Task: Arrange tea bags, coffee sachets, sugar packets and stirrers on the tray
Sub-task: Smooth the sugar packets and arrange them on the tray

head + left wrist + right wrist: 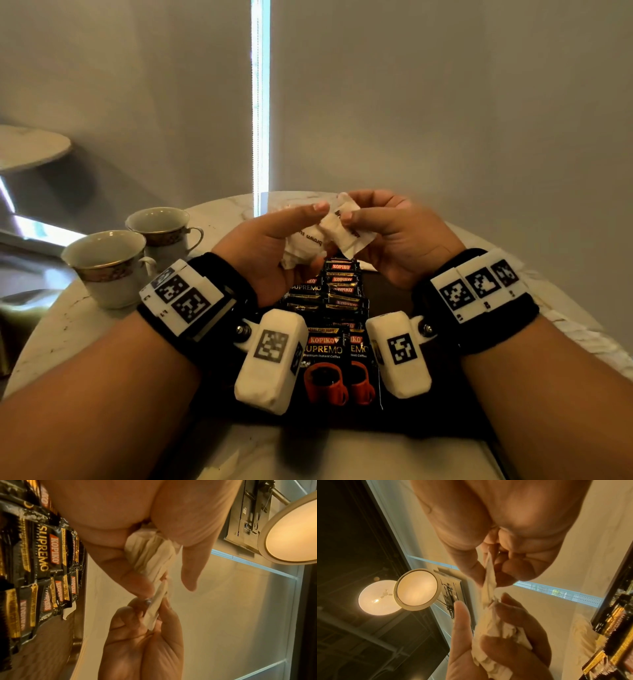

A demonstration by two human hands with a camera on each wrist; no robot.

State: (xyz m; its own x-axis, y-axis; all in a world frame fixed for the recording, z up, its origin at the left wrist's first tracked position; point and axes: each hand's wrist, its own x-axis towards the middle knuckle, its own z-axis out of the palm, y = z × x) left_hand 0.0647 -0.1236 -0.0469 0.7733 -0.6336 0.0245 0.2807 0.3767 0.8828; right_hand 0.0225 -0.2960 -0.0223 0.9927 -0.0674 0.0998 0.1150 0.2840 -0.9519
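- the left hand [270, 246] is raised above the far part of the tray [394, 287], its fingers curled around a crumpled bunch of white sugar packets [301, 245]; the index finger sticks out straight toward 2 o'clock.
- the right hand [394, 233] is level with it, just beside it at 3 o'clock, pinching 1 sugar packet [349, 229] between thumb and fingers; that packet touches the bunch in the left hand.
- in the left wrist view the bunch [150, 555] sits in the palm and the single packet [154, 611] shows edge-on in the right hand's pinch.
- black coffee sachets [337, 308] lie overlapping in a row on the dark tray, running from 6 o'clock to 12 o'clock under both hands.
- the tray rests on the pale marble bench [61, 329].
- 2 empty teacups [113, 267] with patterned bands stand on the bench at 10 o'clock, touching or nearly so.
- more white packets [284, 205] lie on the bench at 12 o'clock, behind the hands.
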